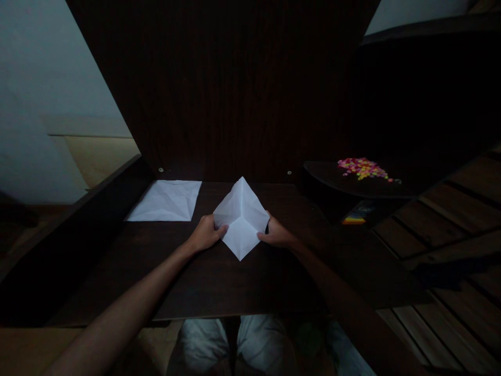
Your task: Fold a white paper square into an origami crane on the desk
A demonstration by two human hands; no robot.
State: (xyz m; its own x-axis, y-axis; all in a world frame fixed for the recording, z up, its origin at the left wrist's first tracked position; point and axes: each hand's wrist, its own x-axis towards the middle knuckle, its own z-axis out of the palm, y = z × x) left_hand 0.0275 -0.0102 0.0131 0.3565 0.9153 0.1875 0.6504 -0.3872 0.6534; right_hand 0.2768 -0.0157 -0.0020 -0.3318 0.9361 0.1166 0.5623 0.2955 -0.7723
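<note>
A white sheet of paper (pixel 242 216), folded into a diamond shape with creases, stands partly lifted off the dark wooden desk (pixel 219 282). My left hand (pixel 205 233) pinches its left corner, thumb on top. At the right corner my right hand (pixel 277 233) grips the paper the same way. Both hands are closed on the paper. The paper's far point rises off the desk and its near point aims at me.
A second creased white sheet (pixel 164 201) lies flat at the desk's back left. On a dark shelf (pixel 332 177) to the right sits a heap of small colourful pieces (pixel 362 168), with a rainbow-coloured item (pixel 354 220) below it. A dark back panel rises behind the desk. Wooden slats run along the right.
</note>
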